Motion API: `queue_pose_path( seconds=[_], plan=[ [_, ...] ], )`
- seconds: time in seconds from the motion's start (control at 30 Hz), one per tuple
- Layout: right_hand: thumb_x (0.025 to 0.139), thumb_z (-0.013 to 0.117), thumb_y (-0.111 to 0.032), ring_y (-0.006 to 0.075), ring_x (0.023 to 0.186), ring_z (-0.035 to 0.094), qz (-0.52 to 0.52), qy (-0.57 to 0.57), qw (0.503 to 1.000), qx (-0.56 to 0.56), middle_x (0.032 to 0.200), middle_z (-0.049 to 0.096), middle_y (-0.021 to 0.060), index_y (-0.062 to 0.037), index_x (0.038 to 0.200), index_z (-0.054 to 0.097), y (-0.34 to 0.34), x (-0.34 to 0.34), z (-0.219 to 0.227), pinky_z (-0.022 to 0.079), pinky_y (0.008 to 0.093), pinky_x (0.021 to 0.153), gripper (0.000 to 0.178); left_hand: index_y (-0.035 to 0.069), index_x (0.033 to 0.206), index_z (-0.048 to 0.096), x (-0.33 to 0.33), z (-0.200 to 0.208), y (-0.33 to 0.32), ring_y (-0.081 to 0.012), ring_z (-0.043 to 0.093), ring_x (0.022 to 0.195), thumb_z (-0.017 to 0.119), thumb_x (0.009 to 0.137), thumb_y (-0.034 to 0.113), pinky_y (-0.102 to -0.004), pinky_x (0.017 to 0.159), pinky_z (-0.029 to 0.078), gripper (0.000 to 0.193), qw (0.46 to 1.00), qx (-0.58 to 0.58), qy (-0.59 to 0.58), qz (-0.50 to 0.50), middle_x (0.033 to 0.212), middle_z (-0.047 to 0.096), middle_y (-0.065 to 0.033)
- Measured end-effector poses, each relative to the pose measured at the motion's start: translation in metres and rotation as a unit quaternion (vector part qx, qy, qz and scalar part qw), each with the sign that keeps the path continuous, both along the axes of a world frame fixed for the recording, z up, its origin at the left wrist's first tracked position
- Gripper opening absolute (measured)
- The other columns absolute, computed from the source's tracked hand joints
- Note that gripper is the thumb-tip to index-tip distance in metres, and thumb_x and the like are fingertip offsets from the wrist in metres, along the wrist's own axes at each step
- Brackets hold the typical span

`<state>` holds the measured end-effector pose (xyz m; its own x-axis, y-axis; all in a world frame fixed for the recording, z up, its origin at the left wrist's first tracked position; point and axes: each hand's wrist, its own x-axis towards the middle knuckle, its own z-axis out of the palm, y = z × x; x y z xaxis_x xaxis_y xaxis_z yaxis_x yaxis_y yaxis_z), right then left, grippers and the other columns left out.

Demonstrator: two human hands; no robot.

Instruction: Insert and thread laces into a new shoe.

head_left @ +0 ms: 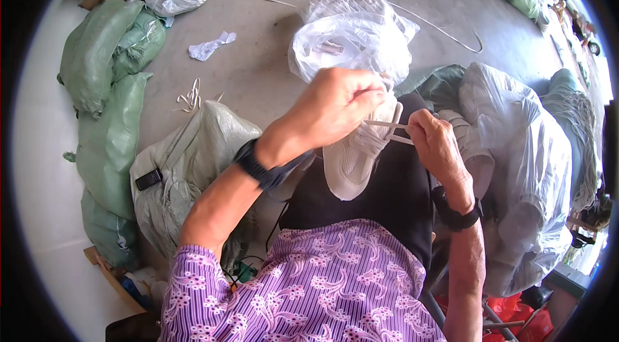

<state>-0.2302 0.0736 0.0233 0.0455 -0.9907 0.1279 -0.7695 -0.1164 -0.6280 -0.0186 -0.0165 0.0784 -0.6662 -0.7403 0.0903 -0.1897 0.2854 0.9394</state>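
Pale shoe point(345, 171): likely light, pliant; best held by its sides. Right hand point(435, 142) pinches lace point(387, 124); left hand point(342, 102): hold hidden, cannot tell.

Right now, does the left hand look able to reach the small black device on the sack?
Probably yes: the small black device lies uncovered on the pale sack. But the left hand is at the shoe and would likely have to leave it first.
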Motion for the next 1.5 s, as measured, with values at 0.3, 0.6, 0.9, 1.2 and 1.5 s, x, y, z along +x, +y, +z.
queue_pose_path(
  seconds=[0.3, 0.6, 0.9, 1.2, 1.5],
  plan=[
    [0.083, 0.06, -0.006, 0.0282, 0.062, 0.06, 0.007, -0.106, 0.993, 0.053, 0.067, 0.058, 0.0138, -0.002, 0.09, 0.058, 0.021, -0.002, 0.026, 0.047, 0.0335, 0.06, 0.008, 0.001, 0.091, 0.067, -0.058, -0.061, -0.006, -0.0282, 0.063, 0.073, 0.063, 0.078, 0.014, -0.0365, 0.07, 0.047, 0.019, 0.965, -0.056, -0.158, -0.202, 0.076, 0.065, -0.0157],
    [0.083, 0.06, -0.007, 0.0332, 0.074, 0.062, -0.031, -0.064, 0.996, 0.061, 0.077, 0.062, 0.0163, -0.0012, 0.093, 0.06, 0.043, -0.028, 0.01, 0.048, 0.0362, 0.065, 0.012, 0.005, 0.079, 0.069, -0.055, -0.058, -0.01, -0.0109, 0.055, 0.052, 0.066, 0.079, 0.017, -0.0272, 0.05, 0.044, 0.013, 0.969, 0.114, -0.165, -0.141, 0.061, 0.06, -0.0038],
    [0.085, 0.059, -0.009, 0.0351, 0.068, 0.059, -0.114, -0.018, 0.991, 0.07, 0.073, 0.06, 0.0174, 0.0006, 0.086, 0.06, 0.082, -0.083, -0.027, 0.046, 0.0352, 0.062, 0.009, 0.007, 0.098, 0.062, 0.018, -0.085, -0.009, -0.0039, 0.039, 0.045, 0.059, 0.092, 0.023, -0.0193, 0.042, 0.033, 0.016, 0.857, 0.495, 0.128, 0.061, 0.058, 0.044, 0.0066],
    [0.086, 0.06, -0.016, 0.0033, 0.063, 0.042, -0.22, -0.257, 0.913, 0.226, 0.066, 0.048, -0.0047, 0.0003, 0.082, 0.062, 0.106, -0.089, -0.017, 0.037, 0.0222, 0.056, 0.017, 0.008, 0.098, 0.06, 0.027, -0.084, -0.005, -0.0045, 0.039, 0.046, 0.058, 0.093, 0.026, -0.0212, 0.045, 0.034, 0.019, 0.839, 0.48, 0.244, 0.08, 0.056, 0.044, 0.0066],
    [0.098, 0.044, -0.014, 0.0065, 0.054, 0.033, -0.297, -0.769, 0.561, -0.066, 0.062, 0.032, -0.007, -0.0067, 0.108, 0.056, 0.259, -0.216, -0.043, 0.039, 0.0267, 0.067, 0.017, 0.011, 0.096, 0.057, 0.092, -0.033, -0.06, -0.0067, 0.036, 0.05, 0.054, 0.095, 0.026, -0.0237, 0.049, 0.032, 0.016, 0.827, 0.397, 0.372, 0.144, 0.058, 0.036, 0.0067]
  ],
)
